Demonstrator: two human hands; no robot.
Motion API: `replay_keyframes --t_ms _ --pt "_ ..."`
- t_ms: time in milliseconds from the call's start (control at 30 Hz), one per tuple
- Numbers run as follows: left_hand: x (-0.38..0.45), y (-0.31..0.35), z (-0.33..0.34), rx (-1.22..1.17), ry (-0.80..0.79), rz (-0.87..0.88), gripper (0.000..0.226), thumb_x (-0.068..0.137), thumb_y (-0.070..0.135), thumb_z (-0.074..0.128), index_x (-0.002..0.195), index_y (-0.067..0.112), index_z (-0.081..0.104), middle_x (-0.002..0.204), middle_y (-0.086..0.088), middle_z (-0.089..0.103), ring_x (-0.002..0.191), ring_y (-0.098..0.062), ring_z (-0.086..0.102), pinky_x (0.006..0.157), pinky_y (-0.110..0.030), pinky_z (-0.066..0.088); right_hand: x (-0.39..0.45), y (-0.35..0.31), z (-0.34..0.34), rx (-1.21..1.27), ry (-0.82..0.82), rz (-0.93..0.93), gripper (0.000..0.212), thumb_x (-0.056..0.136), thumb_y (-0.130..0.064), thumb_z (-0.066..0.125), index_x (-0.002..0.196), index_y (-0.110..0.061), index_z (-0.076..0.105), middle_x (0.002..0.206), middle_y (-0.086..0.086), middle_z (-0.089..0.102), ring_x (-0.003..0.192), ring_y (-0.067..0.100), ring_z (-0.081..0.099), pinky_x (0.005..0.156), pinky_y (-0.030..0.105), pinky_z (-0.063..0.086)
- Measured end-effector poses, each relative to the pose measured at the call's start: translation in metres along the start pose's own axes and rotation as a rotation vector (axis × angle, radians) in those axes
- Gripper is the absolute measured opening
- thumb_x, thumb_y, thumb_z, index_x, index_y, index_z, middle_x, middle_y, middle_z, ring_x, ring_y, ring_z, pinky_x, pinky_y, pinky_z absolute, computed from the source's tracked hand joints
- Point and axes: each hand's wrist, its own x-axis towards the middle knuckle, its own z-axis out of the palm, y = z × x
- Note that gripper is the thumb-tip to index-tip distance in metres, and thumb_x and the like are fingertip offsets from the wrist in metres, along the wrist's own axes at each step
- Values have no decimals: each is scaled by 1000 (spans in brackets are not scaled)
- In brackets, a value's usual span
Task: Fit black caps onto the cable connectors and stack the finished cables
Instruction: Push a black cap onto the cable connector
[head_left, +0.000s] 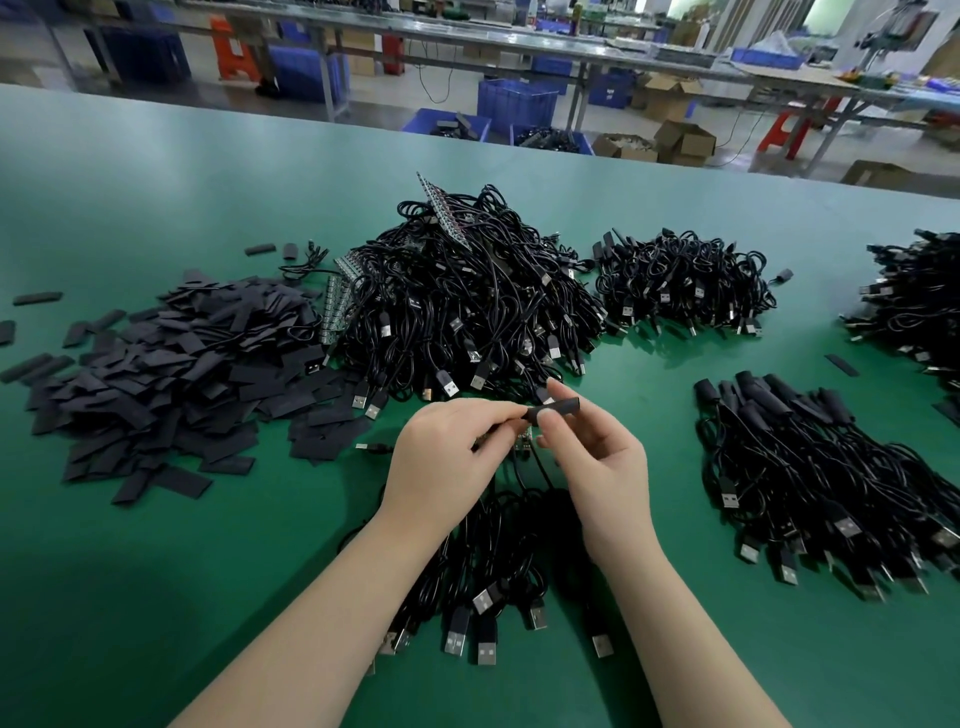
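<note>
My right hand (597, 462) pinches a black cap (558, 406) between thumb and forefinger just above the green table (156, 597). My left hand (447, 457) grips the cable connector (521, 440), a small circuit board end partly hidden by my fingers, with its tip at the cap's left opening. A heap of loose flat black caps (171, 374) lies to the left. The big tangle of uncapped cables (467, 306) sits straight ahead. Capped cables are stacked at the right (810, 467).
More cables with USB plugs (493, 587) lie under my wrists near the table's front. A smaller cable pile (685, 283) and another at the far right edge (919, 306) sit behind. Stray caps (841, 365) dot the table. Blue crates (514, 109) and benches stand beyond.
</note>
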Motion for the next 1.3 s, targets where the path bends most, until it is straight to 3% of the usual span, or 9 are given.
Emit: replay_keyframes --t_ms 67,300,467,567,700,833,933,1100,1300 --pt "0 0 0 -26 -13 -7 17 84 21 70 99 20 78 93 11 75 90 -3 66 84 -33 55 1 -2 -1 17 31 -8 20 89 -9 70 87 -26 79 99 -13 76 82 1 69 73 13 52" --pt "0 -2 0 -101 -42 -30 19 80 18 75 98 19 78 92 8 75 92 0 66 82 -14 50 1 0 0 -13 8 29 19 90 -10 70 89 -27 78 89 -14 77 78 -1 69 70 10 50" --pt "0 -4 2 -127 18 -87 19 82 14 76 100 21 78 91 14 74 90 5 65 79 -9 49 -1 2 -1 -139 51 -105 48 91 -14 71 126 -44 59 99 -12 76 83 6 68 76 16 53" --pt "1 -5 2 -135 47 -118 18 81 16 78 99 21 78 89 19 71 90 8 64 79 -4 45 -2 4 -1 -220 50 -175 47 94 -16 67 124 -50 57 102 -20 74 75 -2 64 71 11 49" --pt "0 -6 3 -141 -2 -119 18 81 17 78 99 21 78 90 14 74 90 6 65 79 -6 46 -1 9 -3 -377 29 -213 45 96 -20 65 124 -52 52 88 -31 69 60 -6 55 60 5 42" --pt "1 -7 3 -133 4 -126 18 82 18 77 99 22 78 89 21 70 91 8 65 80 -5 46 0 10 -5 -476 52 -268 44 95 -21 66 132 -42 55 96 -35 68 76 -4 64 66 4 44" --pt "1 -8 4 -104 10 -112 19 83 19 77 101 23 78 90 23 69 93 9 63 81 -4 45 -1 10 -4 -453 88 -294 40 95 -18 66 128 -40 59 92 -33 68 78 -7 63 68 3 43" --pt "0 -9 4 -133 -4 -99 21 84 19 75 104 23 77 92 29 65 94 11 63 83 -5 45 -1 9 -5 -399 96 -249 36 94 -20 66 117 -47 61 82 -19 69 62 -3 54 59 7 42" --pt "0 -9 4 -166 0 -74 21 83 14 76 103 21 77 93 32 63 95 11 63 82 -5 45 0 7 -3 -384 88 -218 37 94 -16 67 115 -46 62 85 -28 69 75 -5 61 64 7 44"
